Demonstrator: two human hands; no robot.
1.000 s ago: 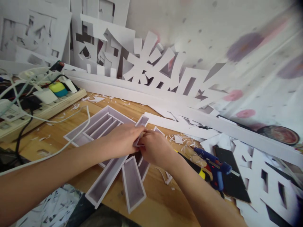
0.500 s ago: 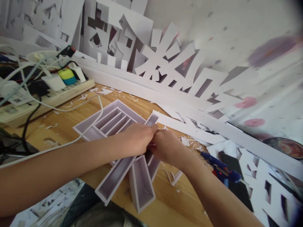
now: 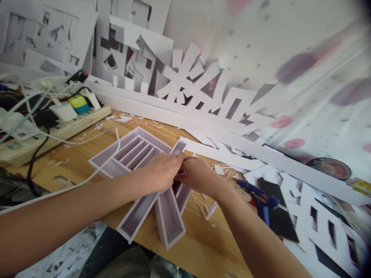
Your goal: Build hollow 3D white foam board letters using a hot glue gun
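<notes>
Left grip [image 3: 165, 170] and right grip [image 3: 198, 173] are basically knuckle to knuckle over the white hollow frame [image 3: 139, 216], fingers curled in. Can't tell if they're clamped on a bit of it, since my own hands cover that spot. Way beyond my grip hangs a pale backdrop [image 3: 208, 23] with dots plus purple and pink blotches. Tabletop [image 3: 214, 247] is wood and runs under both hands. Past my knuckles on the far side, white cut-out boards [image 3: 179, 73] stand in a row. Flat cut-up sheets [image 3: 307, 193] are well off to the right of my grip. Over to the left there's a wooden board [image 3: 66, 135] with chargers [image 3: 62, 112] on it. As for the frame, it's directly below my hands: the part with parallel dividers is left of the grip, and open channels stick out on the near side. A black slab [image 3: 284, 226] is off to the right, with a blue glue gun [image 3: 257, 197] overlapping it from where I'm looking. Tiniest stuff: white trimmings [image 3: 218, 168] scattered just right of my grip.
</notes>
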